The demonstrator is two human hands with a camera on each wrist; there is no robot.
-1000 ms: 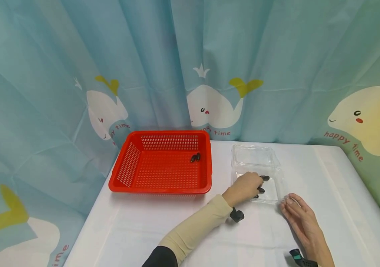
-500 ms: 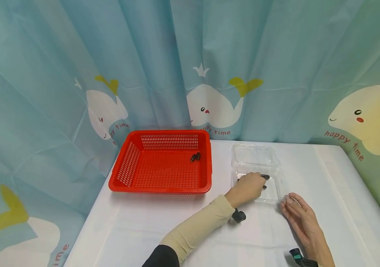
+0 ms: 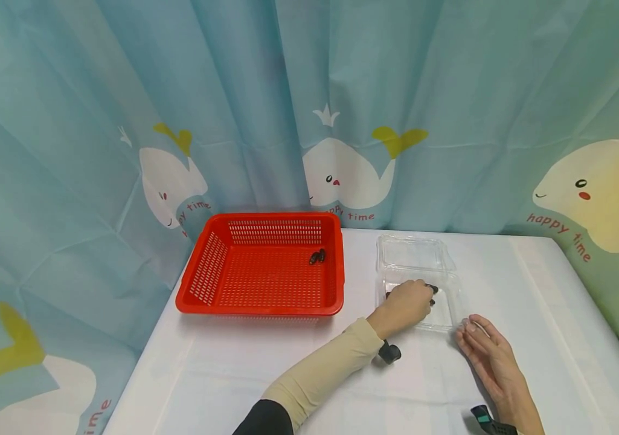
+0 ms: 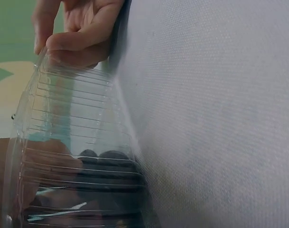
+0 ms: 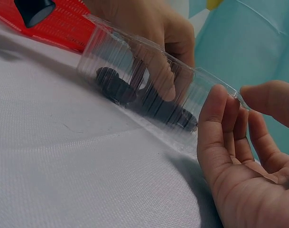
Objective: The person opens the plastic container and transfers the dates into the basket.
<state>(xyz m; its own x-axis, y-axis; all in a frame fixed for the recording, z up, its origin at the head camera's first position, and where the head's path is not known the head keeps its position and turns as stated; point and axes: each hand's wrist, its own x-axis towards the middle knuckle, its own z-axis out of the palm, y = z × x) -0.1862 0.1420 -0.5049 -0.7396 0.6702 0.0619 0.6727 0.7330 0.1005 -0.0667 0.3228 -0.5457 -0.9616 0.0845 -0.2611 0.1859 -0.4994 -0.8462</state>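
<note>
Clear ribbed plastic for the clamshell box (image 3: 439, 314), glossy, catching highlights along the ridges. Dark, smooth, faintly shiny pieces (image 5: 116, 85) inside, perhaps dates, hard to tell through the wall. Matt white woven cloth over the table (image 3: 287, 374), fine-grained up close. Glossy red perforated plastic for the basket (image 3: 200, 284). Soft matt printed fabric for the curtain (image 3: 70, 121). Knit beige sleeve (image 3: 325, 368).

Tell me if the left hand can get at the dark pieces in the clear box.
Probably yes: the box lies open and the left hand is already inside it, over the dark pieces.
</note>
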